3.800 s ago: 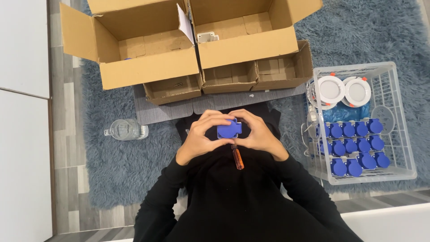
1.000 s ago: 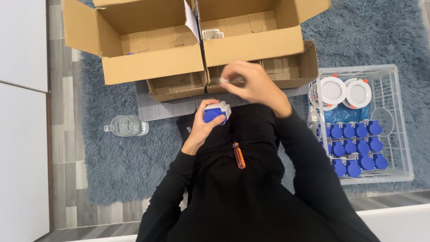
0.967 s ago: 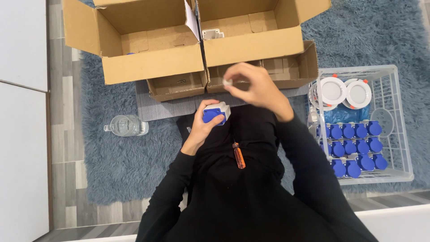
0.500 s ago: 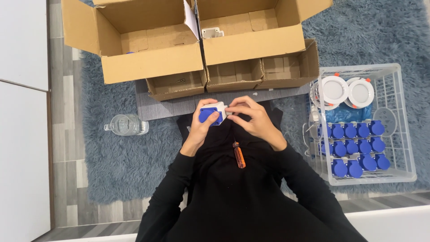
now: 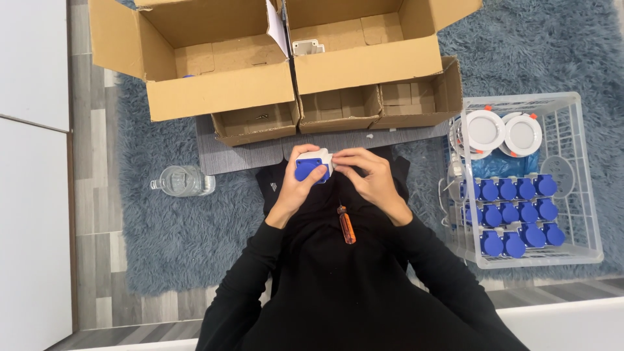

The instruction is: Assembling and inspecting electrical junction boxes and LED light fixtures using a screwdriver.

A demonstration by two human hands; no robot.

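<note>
My left hand grips a blue and white socket unit in front of my chest. My right hand pinches the white edge of the same unit from the right with its fingertips. A small screwdriver with an orange handle lies on my black lap just below both hands. Whether a small part sits between my right fingertips is too small to tell.
Two large open cardboard boxes and several smaller ones stand ahead on a grey mat. A clear plastic crate at the right holds several blue socket units and two round white lamps. A clear water bottle lies on the blue shaggy rug at the left.
My right hand was raised toward the small boxes a second ago and has come back down onto the socket unit. My left hand kept holding the unit.
</note>
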